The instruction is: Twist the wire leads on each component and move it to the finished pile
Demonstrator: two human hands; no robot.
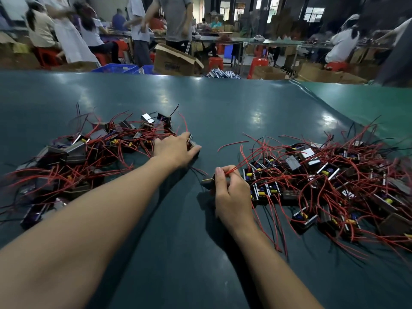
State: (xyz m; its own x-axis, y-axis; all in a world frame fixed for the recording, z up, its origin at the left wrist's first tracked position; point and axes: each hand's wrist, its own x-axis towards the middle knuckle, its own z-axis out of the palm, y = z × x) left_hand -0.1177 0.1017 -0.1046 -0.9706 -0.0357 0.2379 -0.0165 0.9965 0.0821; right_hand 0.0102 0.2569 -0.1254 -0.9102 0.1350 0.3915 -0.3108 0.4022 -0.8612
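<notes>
1. Hands at work on a dark green desk (223,112): we see two bare forearms reaching in from the near edge, one toward each heap of small wired components.
2. Our left hand (175,151) reaches to the right edge of the left pile (89,150), its fingers (195,150) curled over a small component (192,142) lying on the desk there; motion blur hides how firmly it is gripped.
3. Our right hand (231,192) sits nearer, just left of the right pile (334,186). Its thumb and forefinger pinch a pair of red wire leads (236,169), which run up and to the right.
4. A second component (208,182), a dark block with a metal frame, sits at the left side of that hand; the remaining fingers curl against it. We cannot tell whether it rests on the desk or is lifted.
5. Both piles are tangles of red and black wires, metal-framed blocks and yellow tabs, lying well apart, bare desk between them.
6. Beyond the far edge, blurred people (174,23) stand and sit among cardboard boxes (176,61), red stools (258,63) and blue crates (116,68).
</notes>
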